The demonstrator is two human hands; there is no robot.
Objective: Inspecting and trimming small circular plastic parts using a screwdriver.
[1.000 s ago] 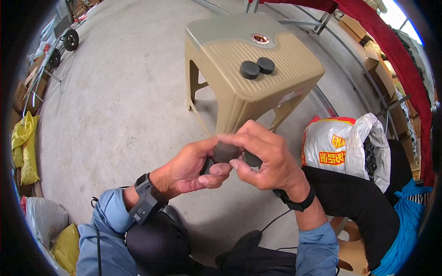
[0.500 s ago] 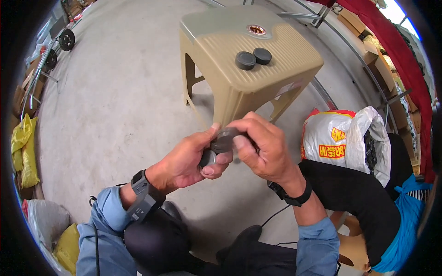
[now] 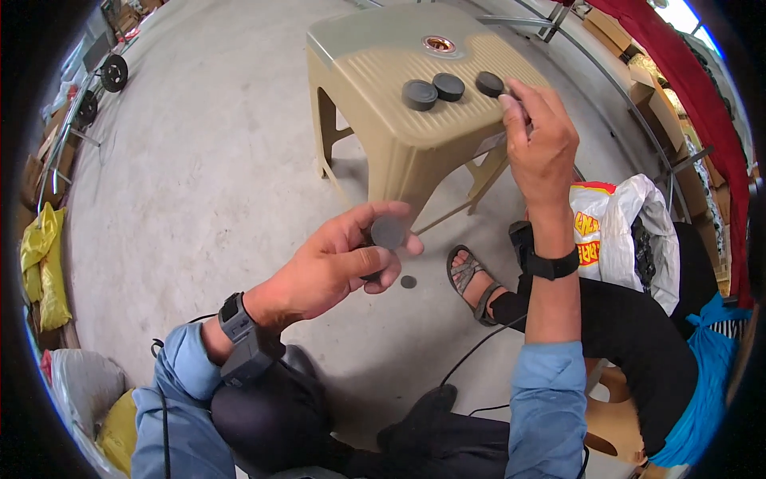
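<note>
left hand [image 3: 339,249]: holds dark disc [image 3: 388,232] | right hand [image 3: 544,148]: at rightmost disc [image 3: 488,84] | stool [image 3: 375,76]: two more discs [image 3: 448,86] atop

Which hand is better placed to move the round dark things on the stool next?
Probably the right hand: it is up at the stool, close beside a dark disc. The left hand is lower, off the stool, holding another disc.

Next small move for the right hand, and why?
Probably draw the right hand clear of the dark grey round disc at its fingertips: that disc appears to rest on the beige ribbed plastic stool, near two similar discs, and the left hand holds another dark disc. Fingertip contact is hard to tell.
</note>
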